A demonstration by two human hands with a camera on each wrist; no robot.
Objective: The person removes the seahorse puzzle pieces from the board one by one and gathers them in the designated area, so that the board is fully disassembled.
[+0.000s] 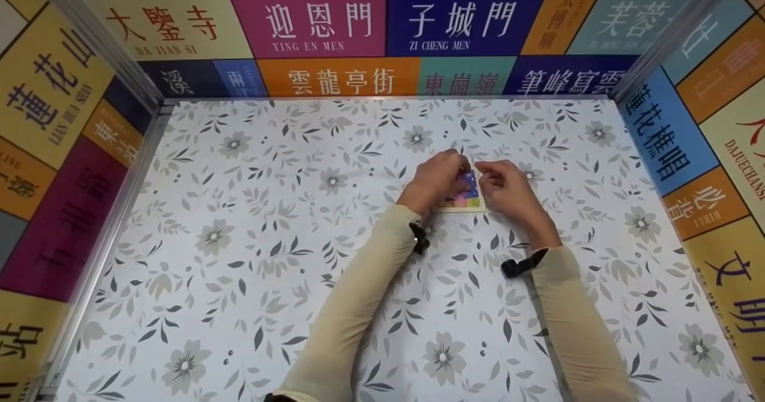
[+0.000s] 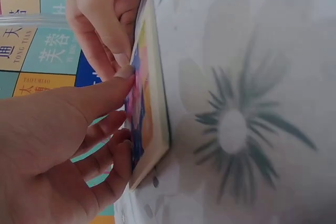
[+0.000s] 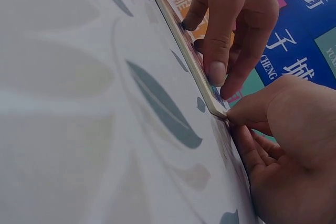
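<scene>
A thin, flat picture board [image 1: 470, 198] lies on the table, with a pale border and a purple, pink and green picture. My left hand [image 1: 436, 178] reaches over its left part and hides much of the picture. In the left wrist view the left thumb and fingertips rest on the face of the board [image 2: 153, 129], spread apart. Beside the far right corner is my right hand [image 1: 510, 190]. Seen from the right wrist, the right thumb and forefinger [image 3: 252, 111] pinch the corner of the board's pale edge [image 3: 202, 82].
The table [image 1: 239, 306] wears a white cover printed with grey flowers and leaves. Panels with coloured blocks of Chinese lettering [image 1: 308, 20] stand along its back and both sides. Black wrist straps [image 1: 523, 264] sit at the ends of the beige sleeves [image 1: 358, 306].
</scene>
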